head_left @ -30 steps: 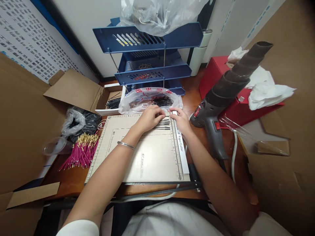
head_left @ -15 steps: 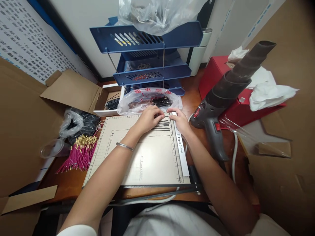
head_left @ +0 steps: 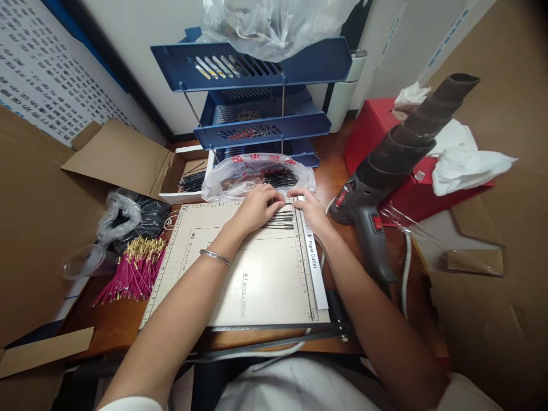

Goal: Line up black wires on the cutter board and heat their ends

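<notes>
A cream paper cutter board [head_left: 222, 285] with a printed grid lies on the table. Over its far edge, my left hand [head_left: 259, 206] has its fingers closed together, tips pointing right. Whatever they hold is too small to make out. Close by, my right hand [head_left: 311, 210] rests at the far end of the white ruler strip [head_left: 315, 274], thumb and index finger curled towards the left fingertips. Something tiny between them cannot be made out. Several thin black wire-like pieces [head_left: 285, 219] lie in a row on the board just below my fingers, partly hidden by my left hand.
Beyond the board sits a clear plastic bag [head_left: 218, 184] of black pieces, before a blue tiered tray [head_left: 257, 131]. A bundle of magenta pieces with gold ends [head_left: 135, 271] lies left. On the right stand a heat gun [head_left: 372, 200] and red box [head_left: 359, 137].
The view has shifted slightly. Both hands stay at the far edge of the board, and the row of black pieces looks nearly the same.
</notes>
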`<state>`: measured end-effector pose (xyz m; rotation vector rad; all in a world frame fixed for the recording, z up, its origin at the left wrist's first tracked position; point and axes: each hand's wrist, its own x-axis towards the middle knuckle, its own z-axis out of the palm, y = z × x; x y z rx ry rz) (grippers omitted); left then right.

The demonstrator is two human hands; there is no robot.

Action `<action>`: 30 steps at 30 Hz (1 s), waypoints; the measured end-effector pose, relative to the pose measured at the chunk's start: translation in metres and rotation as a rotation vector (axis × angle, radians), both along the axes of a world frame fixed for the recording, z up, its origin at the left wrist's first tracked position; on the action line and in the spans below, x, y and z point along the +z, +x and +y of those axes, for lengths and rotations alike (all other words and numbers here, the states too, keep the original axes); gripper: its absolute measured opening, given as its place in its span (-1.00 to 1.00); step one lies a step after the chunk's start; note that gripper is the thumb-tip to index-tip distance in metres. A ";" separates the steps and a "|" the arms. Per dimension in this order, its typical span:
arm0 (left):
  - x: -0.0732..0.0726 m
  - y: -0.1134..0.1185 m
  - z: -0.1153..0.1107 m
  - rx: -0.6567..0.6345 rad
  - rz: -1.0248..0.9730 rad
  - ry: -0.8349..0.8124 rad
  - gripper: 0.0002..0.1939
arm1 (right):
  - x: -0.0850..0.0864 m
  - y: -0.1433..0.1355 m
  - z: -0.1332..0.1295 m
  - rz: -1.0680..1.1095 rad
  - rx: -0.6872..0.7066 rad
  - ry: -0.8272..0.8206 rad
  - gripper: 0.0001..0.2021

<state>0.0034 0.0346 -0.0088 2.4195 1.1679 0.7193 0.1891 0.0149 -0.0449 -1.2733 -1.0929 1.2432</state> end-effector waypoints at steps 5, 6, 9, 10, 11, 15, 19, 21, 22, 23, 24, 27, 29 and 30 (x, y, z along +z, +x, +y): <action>0.000 0.000 0.000 0.002 0.011 0.001 -0.88 | -0.001 -0.001 0.000 0.011 -0.015 0.011 -0.67; 0.000 0.001 0.000 0.002 0.012 0.001 -0.88 | -0.001 -0.001 0.000 0.013 -0.012 0.012 -0.67; -0.001 0.001 0.000 -0.003 0.011 0.005 -0.89 | -0.002 -0.001 0.000 0.016 -0.008 0.016 -0.68; -0.001 0.001 0.000 -0.004 0.011 0.009 -0.89 | -0.002 0.000 0.000 0.016 -0.011 0.020 -0.68; -0.001 0.001 0.000 -0.004 0.010 0.011 -0.89 | -0.003 0.000 0.000 0.016 -0.017 0.024 -0.68; 0.000 0.001 -0.001 0.006 0.009 0.004 -0.90 | -0.004 -0.001 0.000 0.026 -0.036 0.011 -0.69; 0.001 0.002 -0.002 0.015 0.017 0.009 -0.89 | -0.003 -0.001 -0.001 0.048 -0.055 0.003 -0.69; 0.001 0.002 -0.003 0.019 0.015 0.006 -0.89 | -0.002 -0.002 -0.001 0.052 -0.062 0.000 -0.69; 0.000 0.002 -0.002 0.019 0.013 0.004 -0.90 | -0.001 -0.002 -0.002 0.051 -0.065 -0.006 -0.68; 0.000 0.002 -0.002 0.017 0.009 0.002 -0.90 | 0.000 -0.002 -0.002 0.049 -0.068 -0.014 -0.68; 0.000 0.002 -0.002 0.016 0.003 0.001 -0.90 | 0.001 -0.002 -0.002 0.047 -0.071 -0.018 -0.68; 0.001 0.001 -0.002 0.012 -0.019 -0.005 -0.92 | 0.003 -0.002 -0.003 0.041 -0.075 -0.015 -0.68; 0.002 0.000 -0.003 0.014 -0.036 -0.001 -0.91 | 0.003 -0.002 -0.003 0.041 -0.072 -0.006 -0.68; 0.003 -0.001 -0.004 0.019 -0.042 0.008 -0.91 | 0.003 -0.002 -0.004 0.045 -0.069 -0.001 -0.68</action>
